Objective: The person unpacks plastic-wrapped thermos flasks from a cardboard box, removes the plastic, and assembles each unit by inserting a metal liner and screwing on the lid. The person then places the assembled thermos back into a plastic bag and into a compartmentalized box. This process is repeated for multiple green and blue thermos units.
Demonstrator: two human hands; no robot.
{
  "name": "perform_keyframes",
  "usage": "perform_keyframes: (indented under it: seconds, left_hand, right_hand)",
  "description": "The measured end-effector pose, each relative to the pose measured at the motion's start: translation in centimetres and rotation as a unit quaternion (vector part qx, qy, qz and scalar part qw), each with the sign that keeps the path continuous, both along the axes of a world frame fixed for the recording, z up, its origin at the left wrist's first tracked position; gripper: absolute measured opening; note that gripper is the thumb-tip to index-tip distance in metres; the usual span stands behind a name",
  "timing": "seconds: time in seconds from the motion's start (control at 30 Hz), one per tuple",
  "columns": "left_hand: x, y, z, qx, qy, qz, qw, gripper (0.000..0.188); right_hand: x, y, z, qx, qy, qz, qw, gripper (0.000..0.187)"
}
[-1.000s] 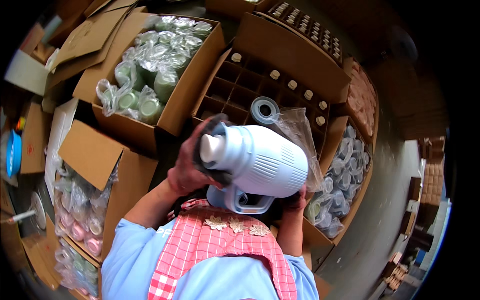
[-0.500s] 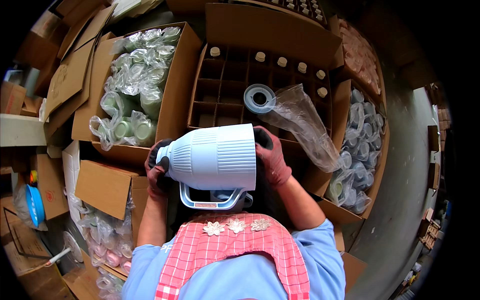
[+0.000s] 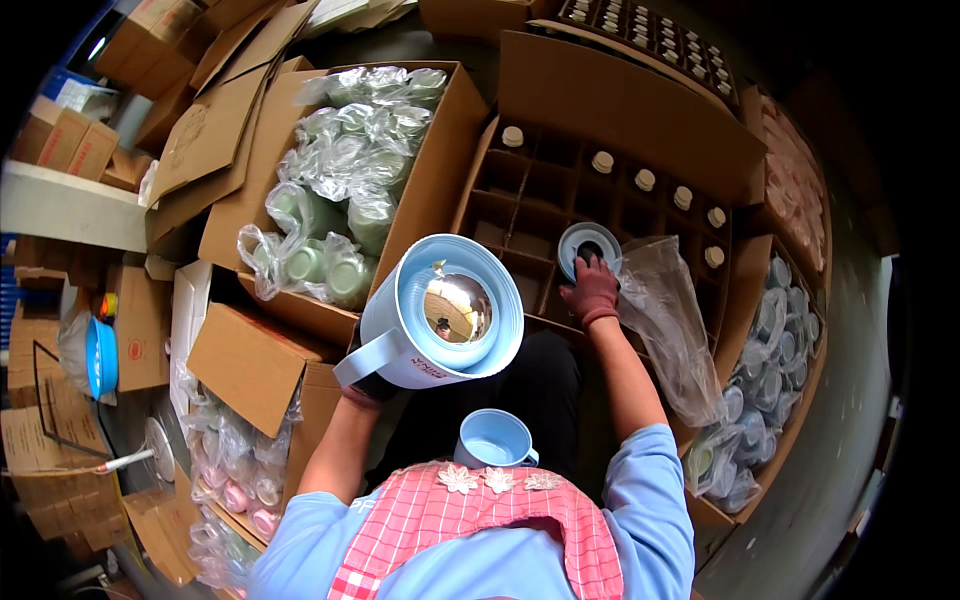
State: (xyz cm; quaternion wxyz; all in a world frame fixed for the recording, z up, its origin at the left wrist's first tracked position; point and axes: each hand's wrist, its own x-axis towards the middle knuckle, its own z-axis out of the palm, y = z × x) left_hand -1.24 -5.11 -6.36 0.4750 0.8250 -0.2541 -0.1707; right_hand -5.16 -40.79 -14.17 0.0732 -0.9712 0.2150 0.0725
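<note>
My left hand (image 3: 372, 387), in a dark red and black glove, is wrapped round the near left side of a light blue thermos flask (image 3: 400, 320). The flask is tilted with its wide end up, showing a shiny silver liner (image 3: 458, 307) inside. Its handle points to the lower left. My right hand (image 3: 592, 288), gloved alike, grips a light blue plastic ring (image 3: 577, 240) with fingers at its centre hole. The ring lies over the divided carton. Close to my apron rests a light blue cup (image 3: 497, 438).
A divided carton (image 3: 490, 220) holds several white-capped bottles. A clear plastic bag (image 3: 670, 330) lies across its right side. Open boxes hold bagged green cups (image 3: 345, 270), bagged blue parts (image 3: 770, 370) and bagged pink items (image 3: 235, 495). Cardboard flaps (image 3: 255, 365) jut out at left.
My right hand has left the flask and reached up to the ring. The flask, held sideways before, now has its wide end turned up. The cup has come into fuller view.
</note>
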Motion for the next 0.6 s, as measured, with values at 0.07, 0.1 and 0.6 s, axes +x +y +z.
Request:
perform_keyframes:
  seconds: [0.07,0.1,0.6]
  left_hand:
    - [-0.1,0.4,-0.5,0.038,-0.041,-0.001,0.998,0.054]
    - [-0.2,0.5,-0.8,0.058,-0.064,-0.004,0.996,0.053]
    - [-1.7,3.8,2.1,-0.200,0.395,0.077,0.894,0.047]
  right_hand:
    - [0.0,-1.0,-4.0,-0.037,0.034,0.001,0.999,0.072]
    - [0.2,-1.6,-5.6,-0.058,0.051,0.001,0.997,0.079]
    - [0.0,-1.8,-0.4,-0.001,0.032,0.022,0.999,0.055]
